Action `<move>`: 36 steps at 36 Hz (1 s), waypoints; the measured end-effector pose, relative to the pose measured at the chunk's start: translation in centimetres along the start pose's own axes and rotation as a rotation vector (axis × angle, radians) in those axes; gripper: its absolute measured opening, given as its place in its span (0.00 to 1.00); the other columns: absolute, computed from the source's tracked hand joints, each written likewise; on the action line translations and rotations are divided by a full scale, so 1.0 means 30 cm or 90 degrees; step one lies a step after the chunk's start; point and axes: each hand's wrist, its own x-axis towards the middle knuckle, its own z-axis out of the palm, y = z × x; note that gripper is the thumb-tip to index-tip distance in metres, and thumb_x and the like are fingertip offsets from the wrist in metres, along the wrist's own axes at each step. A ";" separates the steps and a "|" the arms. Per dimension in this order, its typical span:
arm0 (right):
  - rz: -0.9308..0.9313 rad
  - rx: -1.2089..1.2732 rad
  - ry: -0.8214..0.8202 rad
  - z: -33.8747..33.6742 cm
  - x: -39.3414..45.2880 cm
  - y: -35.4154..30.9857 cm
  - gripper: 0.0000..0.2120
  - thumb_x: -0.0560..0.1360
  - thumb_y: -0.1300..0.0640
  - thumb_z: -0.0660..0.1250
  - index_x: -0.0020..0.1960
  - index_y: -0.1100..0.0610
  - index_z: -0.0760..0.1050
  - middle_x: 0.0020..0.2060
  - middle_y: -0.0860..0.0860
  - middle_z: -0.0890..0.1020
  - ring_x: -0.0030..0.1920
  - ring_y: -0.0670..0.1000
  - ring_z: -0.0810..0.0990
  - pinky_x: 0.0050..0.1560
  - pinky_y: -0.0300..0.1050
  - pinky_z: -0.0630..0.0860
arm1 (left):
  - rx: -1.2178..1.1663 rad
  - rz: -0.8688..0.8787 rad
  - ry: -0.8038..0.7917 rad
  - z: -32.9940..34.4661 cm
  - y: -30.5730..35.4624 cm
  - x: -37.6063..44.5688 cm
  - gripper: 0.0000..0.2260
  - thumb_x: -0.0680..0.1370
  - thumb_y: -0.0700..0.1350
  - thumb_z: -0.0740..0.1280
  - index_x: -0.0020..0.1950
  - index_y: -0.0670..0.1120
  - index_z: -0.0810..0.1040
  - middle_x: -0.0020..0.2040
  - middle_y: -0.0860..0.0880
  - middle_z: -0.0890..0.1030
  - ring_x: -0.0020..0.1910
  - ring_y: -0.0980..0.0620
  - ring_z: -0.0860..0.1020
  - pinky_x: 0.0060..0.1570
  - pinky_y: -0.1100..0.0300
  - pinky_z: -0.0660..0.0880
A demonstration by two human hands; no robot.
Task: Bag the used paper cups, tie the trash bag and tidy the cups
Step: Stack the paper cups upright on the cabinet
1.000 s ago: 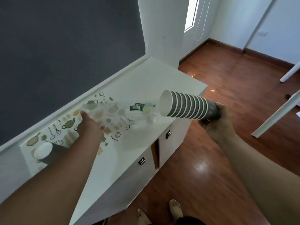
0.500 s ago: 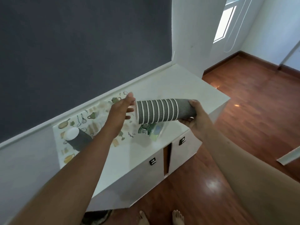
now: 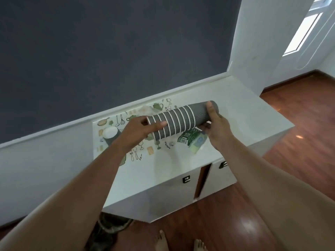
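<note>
A stack of grey ribbed paper cups (image 3: 181, 121) lies sideways in the air above the white cabinet top (image 3: 244, 113). My right hand (image 3: 215, 124) grips its closed bottom end. My left hand (image 3: 143, 129) holds the open-mouth end, fingers wrapped over the rims. A single grey cup (image 3: 111, 134) lies on its side on the patterned mat (image 3: 143, 153), left of my left hand. A green-labelled clear plastic packet (image 3: 193, 142) lies on the cabinet under the stack.
The cabinet has two doors with black handles (image 3: 186, 179); a gap shows between them. A dark wall (image 3: 108, 51) rises behind. Wooden floor (image 3: 299, 151) lies to the right. A dark bundle (image 3: 108, 230) sits on the floor by my bare feet.
My left hand left the plastic on the mat and came across to grip the open end of the cup stack. My right hand brought the stack over the cabinet.
</note>
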 end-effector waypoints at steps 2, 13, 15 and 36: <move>0.008 0.031 -0.044 0.031 0.007 0.007 0.19 0.75 0.47 0.71 0.58 0.60 0.76 0.55 0.55 0.83 0.53 0.53 0.84 0.51 0.45 0.81 | 0.033 -0.006 -0.015 -0.038 -0.006 -0.010 0.23 0.62 0.65 0.78 0.51 0.55 0.84 0.47 0.53 0.87 0.49 0.50 0.85 0.55 0.48 0.80; 0.048 0.036 -0.270 0.275 0.024 0.025 0.20 0.77 0.55 0.70 0.67 0.60 0.74 0.61 0.55 0.82 0.61 0.54 0.81 0.65 0.53 0.75 | 0.062 0.006 0.049 -0.236 -0.043 -0.048 0.37 0.57 0.60 0.83 0.63 0.54 0.79 0.49 0.53 0.87 0.46 0.53 0.86 0.56 0.49 0.80; 0.061 0.002 -0.287 0.310 0.022 0.031 0.23 0.76 0.53 0.71 0.68 0.59 0.73 0.64 0.57 0.79 0.62 0.59 0.80 0.61 0.60 0.77 | 0.080 0.019 0.069 -0.275 -0.052 -0.058 0.32 0.59 0.57 0.83 0.60 0.57 0.80 0.48 0.57 0.86 0.45 0.58 0.85 0.53 0.57 0.79; -0.137 -0.369 -0.388 0.668 0.003 0.124 0.27 0.69 0.60 0.78 0.66 0.55 0.74 0.58 0.51 0.82 0.53 0.53 0.85 0.54 0.57 0.82 | 0.207 -0.026 0.173 -0.458 -0.312 0.019 0.32 0.62 0.52 0.82 0.65 0.48 0.80 0.58 0.54 0.83 0.57 0.53 0.79 0.55 0.59 0.72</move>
